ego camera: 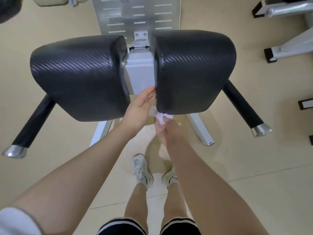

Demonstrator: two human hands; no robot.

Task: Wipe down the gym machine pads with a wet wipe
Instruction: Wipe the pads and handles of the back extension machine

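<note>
Wipe: I see the wet wipe [160, 118] bunched in my right hand [165, 130], fingers curled round it, pressed at the near inner corner of the right pad [193, 70].
Handling: limp, light, damp, I'd judge — keep it wadded so it doesn't trail.
Left hand: my left hand [139, 107] is flat with fingers straight, holding nothing, fingertips touching the right pad's inner edge.
Pads: textured black vinyl, firm but cushioned (likely slick once wet); the left pad [79, 77] lies beside it across the gap.
In the way: the grey post [140, 72] fills the gap between the pads — tight for knuckles.
Around: black handle bars [242, 106] jut from each pad's outer side; my shoes [141, 168] stand on the floor [254, 167] below.
</note>
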